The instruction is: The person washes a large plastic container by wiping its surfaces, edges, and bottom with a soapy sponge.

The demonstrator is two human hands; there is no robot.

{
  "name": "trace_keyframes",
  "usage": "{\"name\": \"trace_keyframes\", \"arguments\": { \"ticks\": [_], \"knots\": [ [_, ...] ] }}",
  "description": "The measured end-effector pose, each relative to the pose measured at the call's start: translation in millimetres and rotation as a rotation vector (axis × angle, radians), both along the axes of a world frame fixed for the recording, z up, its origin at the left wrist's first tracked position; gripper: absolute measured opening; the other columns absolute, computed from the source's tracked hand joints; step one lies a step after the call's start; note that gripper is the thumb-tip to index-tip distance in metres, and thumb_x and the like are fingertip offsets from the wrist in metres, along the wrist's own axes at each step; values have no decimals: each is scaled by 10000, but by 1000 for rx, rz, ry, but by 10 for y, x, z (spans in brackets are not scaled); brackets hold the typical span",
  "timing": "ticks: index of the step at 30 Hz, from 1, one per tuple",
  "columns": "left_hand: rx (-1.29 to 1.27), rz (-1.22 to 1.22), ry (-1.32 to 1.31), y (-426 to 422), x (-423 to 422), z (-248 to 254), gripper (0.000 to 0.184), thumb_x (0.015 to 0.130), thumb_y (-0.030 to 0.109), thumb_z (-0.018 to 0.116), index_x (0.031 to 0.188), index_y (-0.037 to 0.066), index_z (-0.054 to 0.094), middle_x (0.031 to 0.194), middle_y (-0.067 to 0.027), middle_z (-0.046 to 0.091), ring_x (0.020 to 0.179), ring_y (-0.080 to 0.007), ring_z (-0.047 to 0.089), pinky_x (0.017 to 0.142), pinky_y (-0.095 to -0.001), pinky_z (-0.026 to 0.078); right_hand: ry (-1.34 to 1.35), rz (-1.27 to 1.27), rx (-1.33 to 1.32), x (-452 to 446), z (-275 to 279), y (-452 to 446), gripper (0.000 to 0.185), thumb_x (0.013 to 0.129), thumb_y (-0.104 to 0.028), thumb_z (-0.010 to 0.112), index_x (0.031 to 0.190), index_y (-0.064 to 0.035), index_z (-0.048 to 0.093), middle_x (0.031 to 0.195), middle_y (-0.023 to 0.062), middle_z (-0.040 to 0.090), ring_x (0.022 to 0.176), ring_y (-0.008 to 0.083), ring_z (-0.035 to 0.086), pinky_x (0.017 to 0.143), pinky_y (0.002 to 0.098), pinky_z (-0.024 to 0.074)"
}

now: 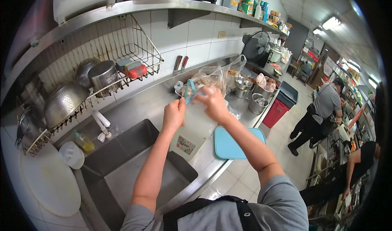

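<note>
My left hand [174,114] is closed around the lower end of a light-blue strip [189,88], which stands up as a narrow loop. Close beside it, my right hand [210,103] is smeared by motion, its fingers bent near the strip; whether they touch it I cannot tell. Below both hands stands a translucent plastic container [198,128] with a printed label, at the sink's right edge. A light-blue lid [239,143] lies flat on the counter to its right, partly under my right forearm.
A steel sink [134,171] is at left, with a wire rack [102,90] of pots above. Plastic bags [216,77] and steel pots [258,103] stand farther along the counter. A red bin [276,113] is beyond. Two people [322,104] are in the aisle at right.
</note>
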State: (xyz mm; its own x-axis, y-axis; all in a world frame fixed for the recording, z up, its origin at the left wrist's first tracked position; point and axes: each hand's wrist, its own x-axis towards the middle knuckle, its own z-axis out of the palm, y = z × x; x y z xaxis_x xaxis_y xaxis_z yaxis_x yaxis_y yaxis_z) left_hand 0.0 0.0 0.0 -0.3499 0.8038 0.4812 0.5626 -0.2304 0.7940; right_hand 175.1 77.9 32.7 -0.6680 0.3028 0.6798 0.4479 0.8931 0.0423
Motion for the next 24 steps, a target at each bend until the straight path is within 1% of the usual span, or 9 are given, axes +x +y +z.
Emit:
{"name": "trace_keyframes", "arguments": {
  "ticks": [1, 2, 6, 11, 14, 17, 20, 23, 24],
  "knots": [
    [-65, -33, -73, -102, 41, 122, 453, 1004, 307, 481, 703, -14, 587, 509, -165, 586, 475, -298, 631, 551, -429, 498, 103, -46, 46, 23, 16, 50, 377, 655, 55, 603, 974, -110, 716, 1067, 117, 624, 1029, 356, 564, 890, 450, 452],
    [-127, -63, -146, -155, 58, 169, 465, 1008, 298, 472, 685, -22, 571, 485, -171, 566, 462, -308, 620, 554, -430, 497, 218, -100, -214, 42, 47, 81, 287, 698, 28, 631, 956, -76, 701, 1000, 142, 617, 968, 362, 579, 824, 410, 477],
    [-60, -40, -167, -38, 78, 138, 517, 1025, 324, 410, 678, -27, 561, 480, -182, 551, 477, -339, 615, 565, -441, 494, 451, 38, -165, -27, 64, 139, 173, 758, -93, 684, 930, -98, 701, 923, 154, 619, 882, 356, 589, 753, 438, 490],
    [226, 159, -26, 148, 127, -143, 606, 1037, 369, 332, 666, -43, 577, 532, -223, 573, 562, -407, 622, 599, -481, 491, 286, 9, -206, -304, -1, -180, 209, 700, -67, 685, 908, -88, 704, 879, 161, 618, 835, 379, 607, 734, 457, 491],
    [-35, 82, -107, -58, 163, 17, 626, 1040, 365, 319, 680, -63, 599, 610, -266, 599, 643, -451, 623, 624, -514, 479, 311, -98, -231, -295, -69, 19, 263, 649, -36, 677, 908, -70, 708, 862, 182, 621, 806, 390, 608, 721, 464, 494],
    [40, 168, -53, 9, 174, -39, 637, 1044, 356, 305, 687, -77, 607, 644, -264, 614, 668, -452, 626, 621, -526, 467, 263, -115, -207, -346, -9, -218, 251, 649, -33, 663, 892, -66, 713, 843, 179, 624, 817, 385, 607, 725, 464, 497],
    [115, 207, 6, 103, 139, -188, 607, 1047, 354, 311, 720, -63, 607, 590, -226, 598, 626, -391, 641, 589, -496, 468, 252, -155, -129, -376, 14, -164, 247, 689, -66, 650, 920, -92, 734, 848, 173, 644, 834, 383, 618, 745, 459, 508],
    [-41, -16, -258, -198, 220, -16, 485, 1030, 344, 420, 811, -45, 609, 579, -191, 592, 553, -322, 636, 549, -450, 474, 254, -180, -182, -311, 57, -17, 279, 709, -81, 646, 974, -88, 733, 892, 171, 662, 877, 377, 628, 785, 456, 513],
    [86, -6, -212, -206, 249, -113, 444, 1015, 344, 466, 832, -37, 604, 580, -172, 589, 530, -294, 629, 531, -431, 473, 233, -175, -187, -293, 100, -30, 287, 710, -83, 646, 984, -85, 731, 910, 172, 664, 887, 374, 628, 791, 455, 512]
  ]
}}
